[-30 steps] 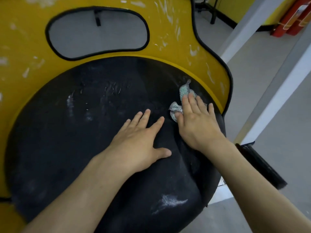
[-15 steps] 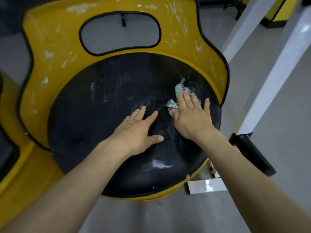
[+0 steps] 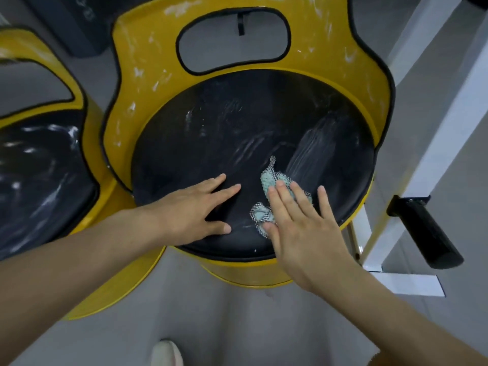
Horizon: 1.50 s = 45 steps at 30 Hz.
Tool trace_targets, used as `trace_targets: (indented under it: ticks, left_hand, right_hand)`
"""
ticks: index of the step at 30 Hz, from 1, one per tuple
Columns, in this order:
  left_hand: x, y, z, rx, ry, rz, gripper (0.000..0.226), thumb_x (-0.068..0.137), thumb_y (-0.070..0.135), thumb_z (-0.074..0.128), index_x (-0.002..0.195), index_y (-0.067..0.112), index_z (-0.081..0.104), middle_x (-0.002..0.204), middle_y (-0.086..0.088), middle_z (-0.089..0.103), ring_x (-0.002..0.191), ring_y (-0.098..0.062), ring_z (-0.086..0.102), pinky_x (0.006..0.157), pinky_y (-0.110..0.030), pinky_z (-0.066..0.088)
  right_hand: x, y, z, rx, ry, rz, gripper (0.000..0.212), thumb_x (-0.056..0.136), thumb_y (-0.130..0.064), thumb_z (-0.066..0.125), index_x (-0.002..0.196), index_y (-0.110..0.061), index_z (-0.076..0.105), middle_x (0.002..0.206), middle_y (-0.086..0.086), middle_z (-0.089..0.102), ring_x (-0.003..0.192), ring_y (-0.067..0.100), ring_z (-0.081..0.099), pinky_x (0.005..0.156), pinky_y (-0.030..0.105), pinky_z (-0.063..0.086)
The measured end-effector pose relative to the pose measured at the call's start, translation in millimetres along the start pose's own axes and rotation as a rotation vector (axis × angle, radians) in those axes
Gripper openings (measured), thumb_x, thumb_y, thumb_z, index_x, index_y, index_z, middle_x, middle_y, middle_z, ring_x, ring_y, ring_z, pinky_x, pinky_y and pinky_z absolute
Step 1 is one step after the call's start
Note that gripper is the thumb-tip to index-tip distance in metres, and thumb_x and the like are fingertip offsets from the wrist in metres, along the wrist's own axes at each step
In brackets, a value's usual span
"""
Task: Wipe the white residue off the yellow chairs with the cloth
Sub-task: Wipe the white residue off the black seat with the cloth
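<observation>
A yellow chair [image 3: 148,83] with a round black seat [image 3: 211,133] fills the middle of the view. White residue streaks its yellow back and smears the seat, with a broad wiped streak right of centre. My right hand [image 3: 298,223] lies flat with straight fingers on a crumpled teal and checkered cloth [image 3: 269,178], pressing it onto the seat near the front right. My left hand [image 3: 192,212] rests flat on the seat, just left of the cloth, fingers spread.
A second yellow chair [image 3: 87,143] with a smeared black seat stands close on the left. A white metal frame [image 3: 433,133] and a black handle-like bar [image 3: 422,231] stand to the right. Grey floor lies in front, with a shoe tip [image 3: 166,352] at the bottom edge.
The camera has pulled back, so the whole chair and the left neighbour show. My right hand has dragged the cloth toward the seat's front edge, leaving a wiped streak. My left hand stays flat.
</observation>
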State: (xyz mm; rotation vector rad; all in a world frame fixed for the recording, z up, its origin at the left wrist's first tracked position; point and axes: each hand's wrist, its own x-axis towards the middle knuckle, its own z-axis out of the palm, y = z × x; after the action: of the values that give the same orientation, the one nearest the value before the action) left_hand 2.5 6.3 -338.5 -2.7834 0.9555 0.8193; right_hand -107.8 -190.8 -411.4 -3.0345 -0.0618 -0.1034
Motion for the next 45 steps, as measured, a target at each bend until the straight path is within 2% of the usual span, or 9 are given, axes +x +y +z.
trace_targets:
  ticks: [4,9,14,21,25,29,35,41,45]
  left_hand:
    - [0,-18,4,-0.002,0.026,0.082,0.085,0.09,0.068,0.05,0.152,0.056,-0.007,0.162,0.023,-0.019,0.149,0.0,-0.007,0.118,-0.025,0.013]
    - [0,-39,24,-0.043,0.191,0.193,0.079,0.081,0.084,0.034,0.147,0.062,-0.006,0.158,0.029,-0.023,0.137,0.015,-0.026,0.108,-0.009,-0.007]
    - [6,-51,44,-0.027,0.315,0.233,0.078,0.074,0.092,0.01,0.144,0.064,-0.012,0.16,0.026,-0.024,0.14,0.012,-0.028,0.11,-0.01,-0.015]
    - [8,-52,48,-0.06,0.359,0.24,0.079,0.076,0.091,0.008,0.147,0.06,-0.007,0.162,0.021,-0.02,0.144,0.007,-0.024,0.118,-0.019,-0.009]
    - [7,-50,50,-0.027,0.366,0.231,0.08,0.077,0.091,0.006,0.148,0.058,-0.012,0.16,0.021,-0.026,0.142,0.007,-0.03,0.115,-0.015,-0.018]
    - [7,-53,50,-0.055,0.365,0.25,0.08,0.078,0.091,0.009,0.149,0.059,-0.009,0.16,0.023,-0.025,0.143,0.007,-0.027,0.12,-0.02,-0.011]
    - [7,-54,55,-0.035,0.364,0.252,0.079,0.077,0.09,0.002,0.146,0.059,-0.018,0.159,0.02,-0.03,0.143,0.004,-0.031,0.122,-0.026,-0.008]
    - [6,-55,49,-0.009,0.347,0.259,0.081,0.075,0.091,0.002,0.145,0.058,-0.023,0.156,0.022,-0.036,0.138,0.007,-0.037,0.114,-0.016,-0.021]
    - [1,-59,48,-0.005,0.342,0.246,0.086,0.073,0.093,0.004,0.147,0.056,-0.022,0.155,0.023,-0.037,0.138,0.007,-0.037,0.116,-0.018,-0.018]
  right_hand:
    - [5,31,-2,-0.062,-0.012,0.121,0.065,0.101,-0.045,0.016,0.155,-0.011,0.031,0.16,0.006,0.032,0.149,0.025,0.026,0.119,0.061,0.016]
    - [13,-46,10,0.009,0.072,0.125,0.065,0.1,-0.041,0.025,0.151,-0.003,0.036,0.158,0.014,0.033,0.148,0.033,0.026,0.117,0.059,0.021]
    - [14,-42,9,-0.022,0.038,0.016,0.062,0.101,-0.042,0.023,0.156,-0.015,0.029,0.162,-0.001,0.027,0.151,0.018,0.019,0.119,0.06,0.015]
    - [16,-5,2,-0.079,0.018,0.287,0.064,0.102,-0.043,0.014,0.158,-0.012,0.021,0.164,0.004,0.02,0.152,0.023,0.014,0.12,0.059,0.011]
    - [16,-67,10,0.018,0.079,0.141,0.063,0.098,-0.038,0.028,0.154,-0.009,0.033,0.161,0.006,0.03,0.15,0.027,0.022,0.119,0.059,0.018]
    - [15,-40,5,-0.028,0.023,0.04,0.06,0.101,-0.04,0.025,0.155,-0.017,0.031,0.161,-0.004,0.03,0.151,0.015,0.019,0.118,0.062,0.014]
    - [31,32,-10,-0.097,-0.066,0.382,0.062,0.102,-0.044,0.004,0.16,-0.022,0.012,0.166,-0.004,0.009,0.153,0.015,0.004,0.12,0.06,0.003]
    - [6,-75,6,0.027,0.051,0.104,0.061,0.099,-0.037,0.028,0.154,-0.012,0.034,0.161,0.003,0.03,0.151,0.023,0.022,0.118,0.06,0.019]
    - [19,-26,-2,-0.065,-0.016,0.118,0.062,0.1,-0.043,0.019,0.157,-0.021,0.027,0.162,-0.007,0.026,0.151,0.013,0.018,0.118,0.064,0.013]
